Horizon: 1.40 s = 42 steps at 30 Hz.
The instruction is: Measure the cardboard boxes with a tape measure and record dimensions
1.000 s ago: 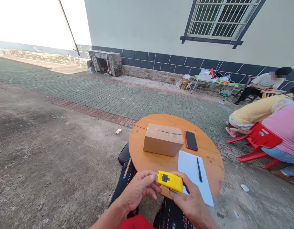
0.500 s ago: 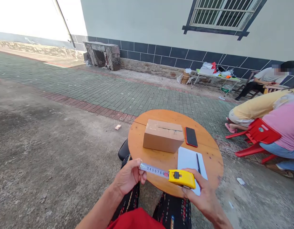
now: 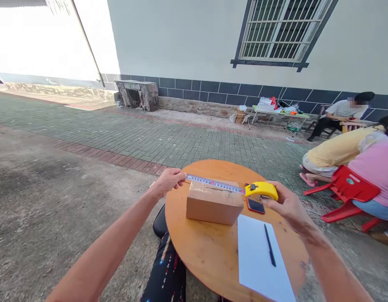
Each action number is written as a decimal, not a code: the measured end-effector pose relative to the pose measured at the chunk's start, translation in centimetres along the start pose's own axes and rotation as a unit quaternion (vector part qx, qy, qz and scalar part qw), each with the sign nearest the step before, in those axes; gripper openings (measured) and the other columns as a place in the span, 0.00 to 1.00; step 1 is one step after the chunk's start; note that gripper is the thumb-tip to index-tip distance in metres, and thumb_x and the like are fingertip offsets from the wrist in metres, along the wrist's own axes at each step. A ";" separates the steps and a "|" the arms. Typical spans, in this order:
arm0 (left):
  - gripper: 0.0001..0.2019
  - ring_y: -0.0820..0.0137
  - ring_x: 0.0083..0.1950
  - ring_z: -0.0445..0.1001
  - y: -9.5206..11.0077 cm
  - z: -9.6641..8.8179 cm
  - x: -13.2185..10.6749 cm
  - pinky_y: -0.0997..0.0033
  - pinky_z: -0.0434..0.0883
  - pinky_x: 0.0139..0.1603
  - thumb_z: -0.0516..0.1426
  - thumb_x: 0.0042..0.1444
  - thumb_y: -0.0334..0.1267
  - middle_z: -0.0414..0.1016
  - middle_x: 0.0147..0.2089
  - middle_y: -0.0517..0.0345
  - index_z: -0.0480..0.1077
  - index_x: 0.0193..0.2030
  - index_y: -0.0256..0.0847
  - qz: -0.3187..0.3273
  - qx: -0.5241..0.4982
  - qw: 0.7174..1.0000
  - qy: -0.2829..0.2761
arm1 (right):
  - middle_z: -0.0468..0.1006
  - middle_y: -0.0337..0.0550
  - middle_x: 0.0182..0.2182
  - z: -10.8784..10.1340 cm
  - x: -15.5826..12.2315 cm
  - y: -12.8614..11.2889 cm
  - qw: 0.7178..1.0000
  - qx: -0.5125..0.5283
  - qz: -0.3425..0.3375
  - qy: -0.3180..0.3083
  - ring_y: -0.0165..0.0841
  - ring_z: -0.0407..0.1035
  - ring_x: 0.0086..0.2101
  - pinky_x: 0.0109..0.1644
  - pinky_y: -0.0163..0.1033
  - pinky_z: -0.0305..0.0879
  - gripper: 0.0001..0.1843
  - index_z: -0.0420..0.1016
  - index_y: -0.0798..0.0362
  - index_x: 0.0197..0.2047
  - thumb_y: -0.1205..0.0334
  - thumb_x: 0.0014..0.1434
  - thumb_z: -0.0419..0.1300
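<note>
My left hand (image 3: pixel 171 181) pinches the free end of a tape measure's blade, at the left of a brown cardboard box (image 3: pixel 214 205). My right hand (image 3: pixel 285 200) is closed around the yellow case of the tape measure (image 3: pixel 265 190), to the right of the box. Between the hands the numbered blade stretches across, over the box's top; whether it touches the cardboard I cannot tell. Behind the case lies a phone (image 3: pixel 256 206) with a red edge, partly covered. Nearer me, a black pen (image 3: pixel 269 245) rests on white paper (image 3: pixel 255 256).
Everything stands on a round wooden table (image 3: pixel 206 256). People sit at the right, one in pink on a red plastic chair (image 3: pixel 347 184). Along the wall stand a cluttered folding table (image 3: pixel 282 111) and an old stone-like bench (image 3: pixel 137 94).
Both hands have moved up and forward from near the table's front edge to above the box. More blade is drawn out, and the hands are farther apart. The view has tilted up.
</note>
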<state>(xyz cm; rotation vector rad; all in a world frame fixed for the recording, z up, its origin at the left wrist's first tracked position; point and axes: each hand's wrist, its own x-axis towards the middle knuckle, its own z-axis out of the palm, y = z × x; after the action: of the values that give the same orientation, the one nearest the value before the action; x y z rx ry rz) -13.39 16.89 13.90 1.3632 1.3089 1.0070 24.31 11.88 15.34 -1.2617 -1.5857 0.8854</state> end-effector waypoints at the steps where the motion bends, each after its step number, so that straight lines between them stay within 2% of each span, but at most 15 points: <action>1: 0.13 0.73 0.27 0.69 -0.3 0.0 1.2 0.77 0.61 0.24 0.61 0.47 0.46 0.72 0.27 0.58 0.69 0.24 0.38 -0.002 0.022 1.000 0.010 | 0.80 0.41 0.39 -0.2 1.4 0.2 1.000 -0.007 0.003 -0.008 0.40 0.74 0.41 0.44 0.41 0.72 0.23 0.72 0.48 0.47 0.56 0.47 0.69; 5: 0.12 0.73 0.24 0.67 -2.2 0.6 4.1 0.76 0.60 0.21 0.58 0.49 0.44 0.68 0.23 0.61 0.67 0.23 0.39 -0.019 0.089 0.996 0.021 | 0.79 0.40 0.40 -0.8 5.1 2.2 0.999 -0.009 0.023 -0.048 0.40 0.73 0.41 0.45 0.42 0.70 0.24 0.71 0.48 0.48 0.57 0.48 0.68; 12: 0.12 0.74 0.26 0.68 -4.5 1.9 5.6 0.76 0.63 0.22 0.57 0.54 0.44 0.65 0.24 0.64 0.63 0.25 0.40 -0.042 0.141 0.989 0.002 | 0.80 0.40 0.39 -0.7 7.0 4.5 0.996 -0.033 0.037 -0.075 0.40 0.73 0.40 0.42 0.41 0.69 0.21 0.74 0.50 0.47 0.59 0.47 0.66; 16: 0.12 0.72 0.26 0.69 -4.5 2.0 6.3 0.76 0.64 0.21 0.55 0.52 0.45 0.64 0.24 0.63 0.62 0.24 0.41 -0.047 0.164 0.985 0.001 | 0.80 0.40 0.40 -1.0 7.8 5.6 0.994 -0.022 0.053 -0.097 0.39 0.73 0.39 0.38 0.39 0.69 0.21 0.74 0.50 0.47 0.60 0.47 0.66; 21: 0.11 0.71 0.26 0.69 -4.1 2.6 6.6 0.76 0.64 0.20 0.55 0.49 0.45 0.64 0.24 0.62 0.60 0.23 0.42 -0.052 0.198 0.979 0.003 | 0.80 0.40 0.40 -1.6 8.4 6.1 0.991 -0.019 0.061 -0.116 0.39 0.72 0.40 0.40 0.40 0.69 0.20 0.74 0.49 0.47 0.61 0.47 0.65; 26: 0.12 0.69 0.26 0.71 -4.2 3.1 6.5 0.76 0.66 0.21 0.53 0.50 0.46 0.65 0.24 0.62 0.59 0.24 0.42 -0.058 0.212 0.975 -0.009 | 0.78 0.39 0.41 -1.8 8.5 6.7 0.991 -0.036 0.059 -0.117 0.40 0.72 0.42 0.43 0.40 0.68 0.19 0.75 0.49 0.45 0.63 0.47 0.63; 33: 0.15 0.70 0.25 0.71 -5.2 3.2 6.4 0.74 0.67 0.21 0.53 0.53 0.50 0.65 0.24 0.63 0.60 0.25 0.42 -0.072 0.199 0.977 -0.035 | 0.77 0.41 0.43 -2.0 8.5 7.7 0.989 -0.024 0.054 -0.137 0.40 0.71 0.44 0.47 0.42 0.68 0.18 0.74 0.50 0.46 0.63 0.49 0.63; 37: 0.16 0.70 0.25 0.71 -5.3 3.1 6.2 0.74 0.67 0.22 0.51 0.55 0.52 0.66 0.24 0.63 0.61 0.26 0.42 -0.085 0.179 0.979 -0.049 | 0.75 0.40 0.45 -2.2 8.5 8.0 0.987 0.016 0.057 -0.152 0.38 0.70 0.45 0.46 0.40 0.68 0.22 0.71 0.49 0.50 0.64 0.50 0.64; 42: 0.18 0.70 0.24 0.69 -4.9 3.4 5.9 0.74 0.65 0.23 0.52 0.55 0.55 0.66 0.22 0.63 0.61 0.25 0.42 -0.097 0.153 0.982 -0.052 | 0.76 0.39 0.41 -2.3 8.5 8.7 0.984 0.035 0.063 -0.163 0.36 0.70 0.42 0.45 0.38 0.68 0.21 0.73 0.51 0.48 0.63 0.49 0.67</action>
<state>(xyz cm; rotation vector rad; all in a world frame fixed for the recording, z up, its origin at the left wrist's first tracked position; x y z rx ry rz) -10.62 22.32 8.12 1.4605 1.5284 0.6112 28.68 22.14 9.95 -1.2225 -1.7222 1.2696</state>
